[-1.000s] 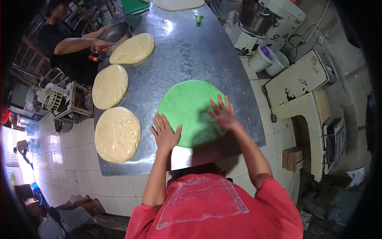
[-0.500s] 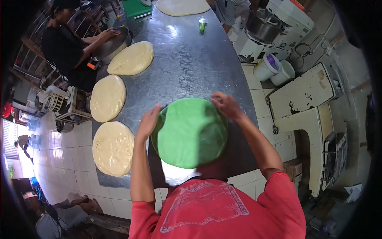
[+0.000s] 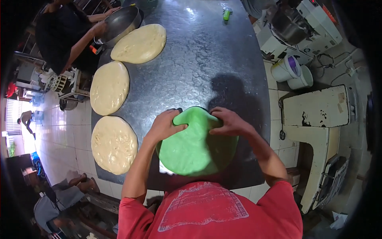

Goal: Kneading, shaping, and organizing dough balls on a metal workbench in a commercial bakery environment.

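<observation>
A flattened round of smooth green dough (image 3: 193, 149) lies at the near edge of the dark table, right in front of me. My left hand (image 3: 164, 125) grips its far left edge, thumb on top and fingers curled over the rim. On the far right edge my right hand (image 3: 230, 122) has the same hold. Between the hands the dough's far edge bulges up. What lies beneath the dough is hidden. Left of my left forearm sit three pale, glossy dough rounds in a row: a near one (image 3: 114, 145), a middle one (image 3: 109, 87) and a far one (image 3: 140, 44).
The dark table (image 3: 191, 71) stretches away, with a small green-handled tool (image 3: 227, 15) at its far end. A co-worker (image 3: 65, 36) at far left handles a large metal pan (image 3: 119, 26). To the right stand a mixer (image 3: 290, 28), white buckets (image 3: 286, 68) and a worn pale machine (image 3: 314, 107).
Both hands have moved inward from the sides of the green dough and now grip its far edge, which has bunched up. The co-worker's hands and pan have shifted. My view has moved nearer the table.
</observation>
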